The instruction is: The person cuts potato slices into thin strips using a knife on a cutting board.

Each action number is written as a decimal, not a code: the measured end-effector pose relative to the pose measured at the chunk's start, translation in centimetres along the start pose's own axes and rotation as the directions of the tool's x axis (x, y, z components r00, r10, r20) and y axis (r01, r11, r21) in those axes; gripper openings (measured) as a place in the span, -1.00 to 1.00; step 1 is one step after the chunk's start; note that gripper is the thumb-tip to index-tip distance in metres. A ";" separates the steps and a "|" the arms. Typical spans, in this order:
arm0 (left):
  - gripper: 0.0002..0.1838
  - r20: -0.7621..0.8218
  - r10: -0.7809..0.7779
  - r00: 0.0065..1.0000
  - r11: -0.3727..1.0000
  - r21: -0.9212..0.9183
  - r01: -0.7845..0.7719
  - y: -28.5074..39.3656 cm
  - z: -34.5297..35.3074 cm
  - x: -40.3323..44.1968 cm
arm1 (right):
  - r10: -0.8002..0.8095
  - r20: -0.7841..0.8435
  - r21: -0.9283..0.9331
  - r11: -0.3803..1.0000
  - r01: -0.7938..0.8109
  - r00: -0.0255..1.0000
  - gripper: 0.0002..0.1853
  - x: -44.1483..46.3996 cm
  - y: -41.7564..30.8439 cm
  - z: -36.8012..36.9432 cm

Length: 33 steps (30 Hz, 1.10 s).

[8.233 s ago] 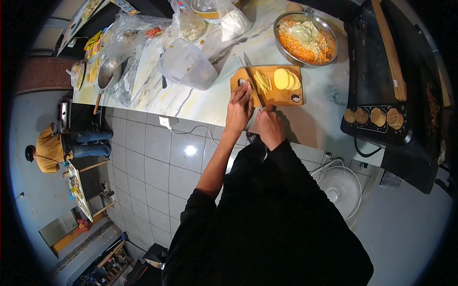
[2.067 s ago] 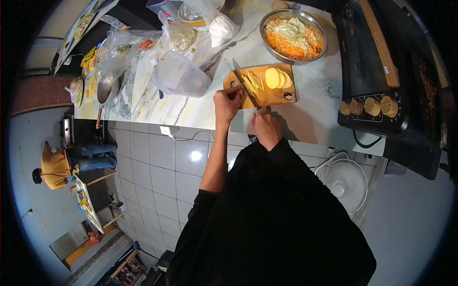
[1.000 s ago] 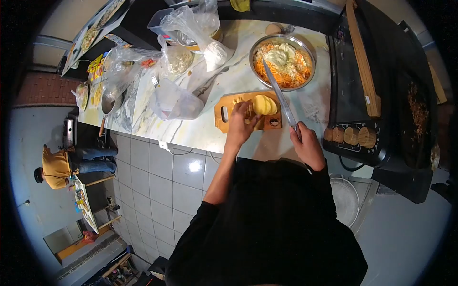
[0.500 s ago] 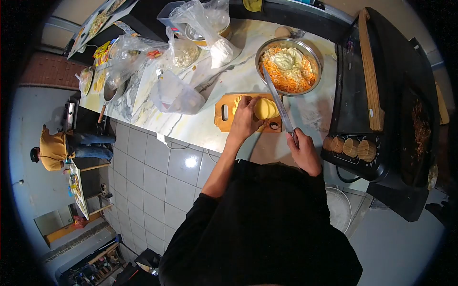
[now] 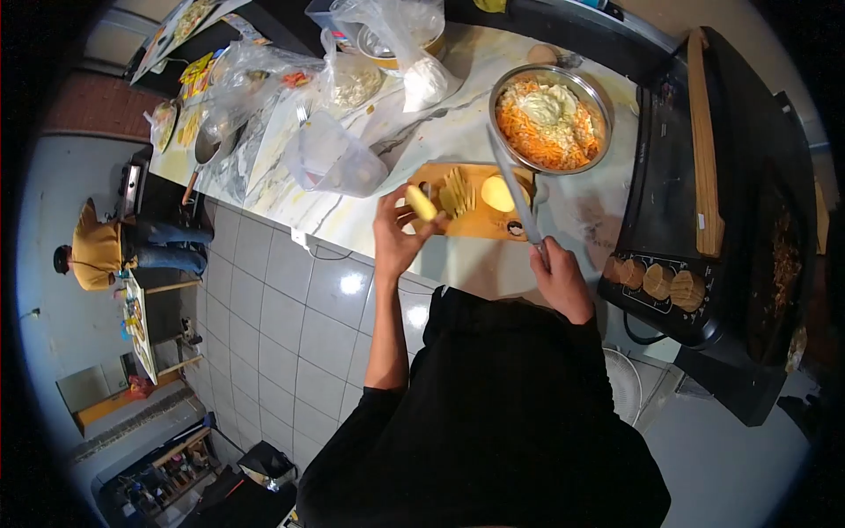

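Note:
My left hand [image 5: 398,236] is closed around a yellow potato piece [image 5: 421,203], lifted over the left end of the wooden cutting board [image 5: 482,222]. Pale potato strips [image 5: 459,193] lie in the board's middle, with round potato slices [image 5: 498,194] to their right. In my right hand [image 5: 564,280] is the handle of a long knife [image 5: 519,199]. Its blade points away from me, over the board's right end, beside the slices. Behind the board stands a steel bowl [image 5: 608,128] of shredded orange and whitish vegetables with a pale mound on top.
A clear plastic container [image 5: 337,163] stands left of the board, near plastic bags [image 5: 352,84] and a small pan [image 5: 205,151]. A black griddle [image 5: 662,189] with a wooden bar occupies the right. At far left, another person [image 5: 97,246] stands by a small table.
My left hand has moved left off the slices, lifting a potato piece and uncovering the strips. The knife stays in my right hand, its blade slightly shifted. The view has moved a little.

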<state>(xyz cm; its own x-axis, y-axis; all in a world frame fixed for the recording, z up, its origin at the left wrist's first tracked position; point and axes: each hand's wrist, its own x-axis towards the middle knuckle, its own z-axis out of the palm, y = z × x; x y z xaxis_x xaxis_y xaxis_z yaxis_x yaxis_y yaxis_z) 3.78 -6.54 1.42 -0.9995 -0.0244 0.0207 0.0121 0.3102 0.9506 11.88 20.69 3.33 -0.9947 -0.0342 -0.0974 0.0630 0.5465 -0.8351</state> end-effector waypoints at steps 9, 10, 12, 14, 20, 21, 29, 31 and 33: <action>-0.16 -0.043 -0.084 0.996 0.968 0.235 0.092 -0.6 -2.7 -2.3 | -0.147 0.166 -0.191 0.965 0.178 0.975 -0.68 1.8 0.7 10.1; -0.16 -0.056 -0.092 0.994 0.972 0.210 0.102 -0.5 -2.5 -2.5 | -0.173 0.156 -0.228 0.952 0.206 0.973 -0.67 1.8 0.7 10.3; -0.17 -0.080 -0.108 0.991 0.976 0.182 0.121 -0.7 -2.0 -2.8 | -0.114 0.160 -0.281 0.947 0.156 0.981 -0.66 1.9 0.7 10.8; -0.21 -0.081 -0.007 0.997 0.972 0.235 0.026 -1.7 -1.6 -2.7 | -0.057 0.160 -0.327 0.939 0.108 0.985 -0.65 2.0 0.5 10.8; -0.29 -0.001 0.031 1.000 0.949 0.314 -0.029 -1.0 -1.0 -1.6 | -0.048 0.132 -0.320 0.943 0.088 0.990 -0.64 1.4 0.4 10.8; -0.29 0.059 0.061 0.996 0.923 0.376 -0.079 -1.2 -0.8 -1.4 | -0.021 0.119 -0.336 0.940 0.061 0.993 -0.65 1.3 0.3 10.7; -0.33 0.176 0.163 0.971 0.873 0.434 -0.225 -1.3 0.5 0.0 | 0.058 0.097 -0.292 0.956 -0.027 0.994 -0.67 1.2 0.2 9.3; -0.32 0.174 0.163 0.971 0.881 0.417 -0.223 -1.5 0.9 0.4 | 0.090 0.117 -0.245 0.968 -0.059 0.989 -0.70 1.3 0.3 9.1; -0.32 0.172 0.166 0.971 0.889 0.401 -0.223 -1.8 1.4 0.7 | 0.070 0.118 -0.229 0.972 -0.041 0.991 -0.70 1.2 0.0 8.8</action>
<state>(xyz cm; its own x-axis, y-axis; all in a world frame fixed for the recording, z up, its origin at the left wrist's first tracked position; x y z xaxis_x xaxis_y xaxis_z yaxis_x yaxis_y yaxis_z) 3.02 -5.81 -0.69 -0.9736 0.1913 0.1245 0.2216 0.6621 0.7159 11.37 13.31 -1.56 -0.9712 -0.0945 -0.2189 0.0836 0.7248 -0.6839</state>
